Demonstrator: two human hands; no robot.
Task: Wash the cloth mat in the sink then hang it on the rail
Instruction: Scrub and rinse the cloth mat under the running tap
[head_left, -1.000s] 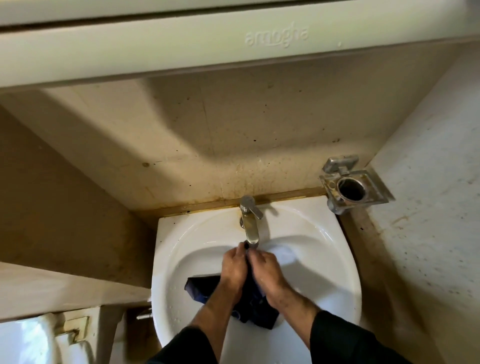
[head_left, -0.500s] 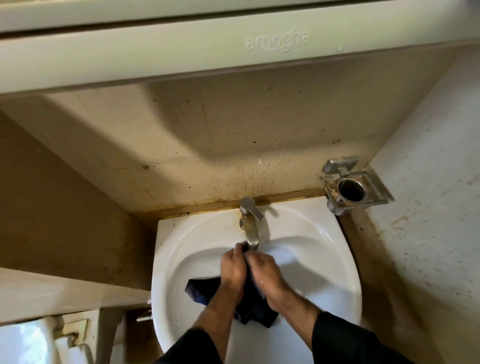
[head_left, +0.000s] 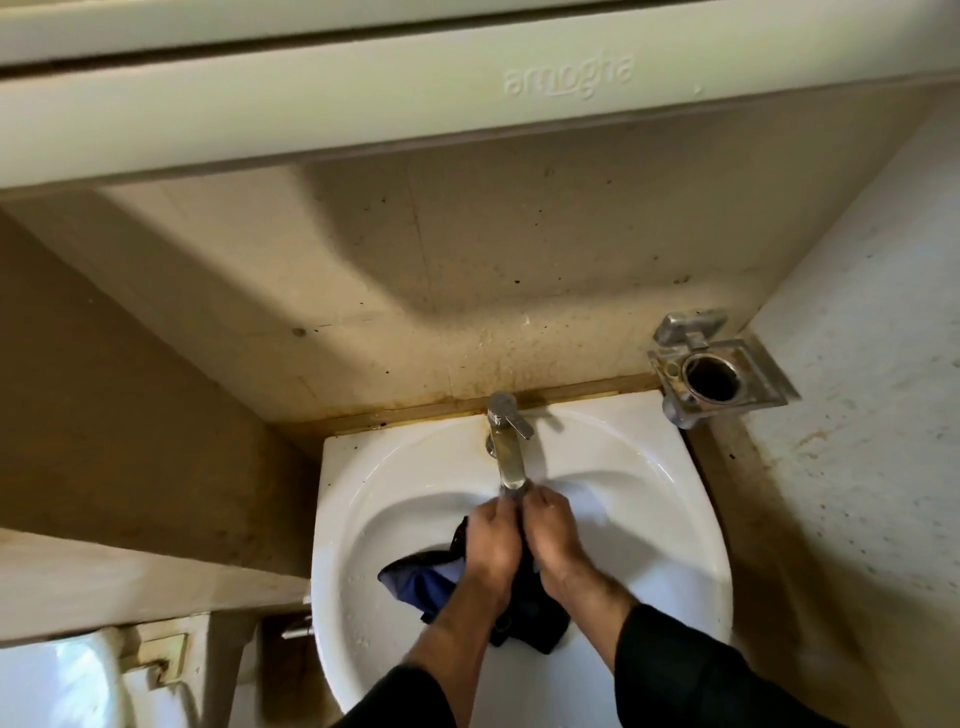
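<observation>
A dark blue cloth mat (head_left: 423, 579) hangs bunched in the white sink (head_left: 670, 519), right under the spout of the chrome tap (head_left: 508, 457). My left hand (head_left: 491, 543) and my right hand (head_left: 550, 535) grip the mat side by side, knuckles up, with the fingertips just below the spout. Part of the mat trails down to the left and another dark fold hangs below my wrists. No rail shows in this view.
A chrome wall holder with a round ring (head_left: 714, 371) sticks out at the sink's back right corner. A stained beige wall (head_left: 415, 291) rises behind the sink, with a pale cabinet edge (head_left: 467, 98) overhead. A ledge (head_left: 130, 577) lies to the left.
Both hands have stayed under the spout, working the mat between them. A lighter blue fold of the mat now shows to the left of my left hand.
</observation>
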